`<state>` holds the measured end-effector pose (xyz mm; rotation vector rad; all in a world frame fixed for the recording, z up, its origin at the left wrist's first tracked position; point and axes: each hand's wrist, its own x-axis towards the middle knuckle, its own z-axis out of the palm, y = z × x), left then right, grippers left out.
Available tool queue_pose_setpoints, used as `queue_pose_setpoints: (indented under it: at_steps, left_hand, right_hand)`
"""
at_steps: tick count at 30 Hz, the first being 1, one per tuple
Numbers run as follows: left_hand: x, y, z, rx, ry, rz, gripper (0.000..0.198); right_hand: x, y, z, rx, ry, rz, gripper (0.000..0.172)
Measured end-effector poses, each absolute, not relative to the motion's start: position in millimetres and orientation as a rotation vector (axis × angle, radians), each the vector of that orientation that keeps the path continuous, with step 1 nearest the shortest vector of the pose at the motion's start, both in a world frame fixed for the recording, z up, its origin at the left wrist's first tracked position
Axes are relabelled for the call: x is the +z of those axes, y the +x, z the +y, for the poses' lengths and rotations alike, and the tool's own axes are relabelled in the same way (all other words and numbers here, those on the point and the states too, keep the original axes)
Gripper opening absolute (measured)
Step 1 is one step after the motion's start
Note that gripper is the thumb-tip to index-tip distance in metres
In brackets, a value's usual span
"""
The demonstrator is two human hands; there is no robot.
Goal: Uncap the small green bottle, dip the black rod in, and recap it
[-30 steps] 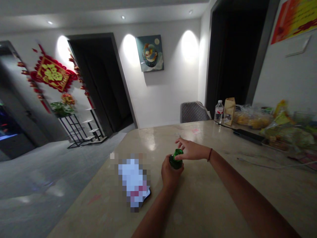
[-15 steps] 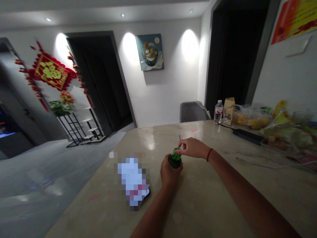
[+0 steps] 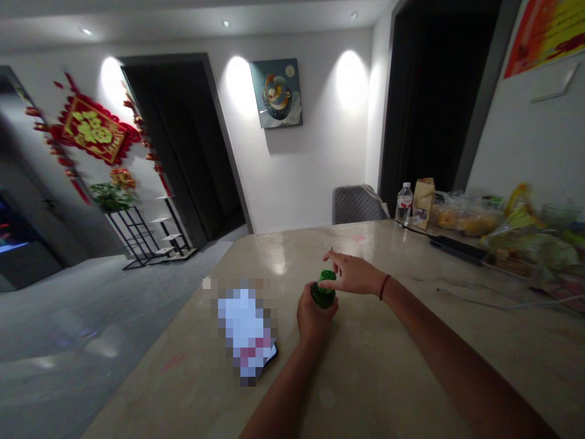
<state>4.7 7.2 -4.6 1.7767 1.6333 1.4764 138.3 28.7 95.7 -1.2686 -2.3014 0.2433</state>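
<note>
1. The table (image 3: 388,378) is a pale, glossy stone top, and both bare forearms reach out over it from the bottom edge.
2. A pixelated, white-and-pink flat object (image 3: 247,332) lies on the table just left of the left forearm.
3. The left hand (image 3: 314,318) is closed around the lower body of a green bottle (image 3: 322,296), which it holds upright near the middle of the table.
4. The bottle is small, made of dark, glossy green glass or plastic. Only its shoulder and top show above the fist.
5. Its cap (image 3: 327,276) is a brighter green and looks ribbed.
6. The right hand (image 3: 354,275) comes in from the right, its thumb and fingertips at the cap and the forefinger stretched out past it. Whether they pinch the cap cannot be told.
7. A thin dark band (image 3: 382,286) circles the right wrist.
8. Further right, a white cable (image 3: 493,303) and a long dark bar (image 3: 457,249) lie on the table.
9. Along the far right edge stand a clear water bottle (image 3: 404,206), a brown paper bag (image 3: 423,196) and plastic bags of food (image 3: 461,216).
10. A grey chair (image 3: 357,205) stands at the table's far end.
11. On the back wall hang a painting (image 3: 276,93) and a red-and-gold ornament (image 3: 91,129).
</note>
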Motion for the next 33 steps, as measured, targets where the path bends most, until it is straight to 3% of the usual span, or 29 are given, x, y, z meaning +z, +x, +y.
queue_pose_setpoints:
  at_steps: [5,8,11,14,17,22,27,33]
  left_hand:
    - [-2.8,5.1,8.2,1.455,1.719,1.667,0.042]
    - [-3.2,4.9,8.8,1.466,1.690,1.638,0.041]
    - [-4.3,4.6,9.2,1.484,1.697,1.610,0.042]
    - [-4.9,4.5,9.2,1.470,1.689,1.635,0.043]
    - [-4.0,4.9,8.5,1.462,1.667,1.647,0.042]
    - [-2.9,6.0,8.0,1.464,1.677,1.662,0.043]
    - [-5.2,4.4,9.7,1.475,1.634,1.656,0.045]
    - [-7.0,4.6,9.7,1.492,1.628,1.658,0.046]
  right_hand:
    - [94.6,131.8,27.5,0.221,-1.145,-2.399,0.029]
    - [92.0,129.6,27.2,0.261,-0.997,-2.456,0.051]
    - [89.1,126.7,27.4,0.222,-1.219,-2.382,0.069]
    - [89.9,124.4,26.9,0.154,-1.409,-2.332,0.058]
    - [92.1,125.5,25.6,0.196,-1.309,-2.364,0.048]
    - [89.8,128.4,26.1,0.307,-1.091,-2.373,0.053]
    - [88.3,130.8,38.4,0.441,-0.997,-2.141,0.030]
    - [72.2,161.3,75.2,0.586,-1.159,-1.791,0.034]
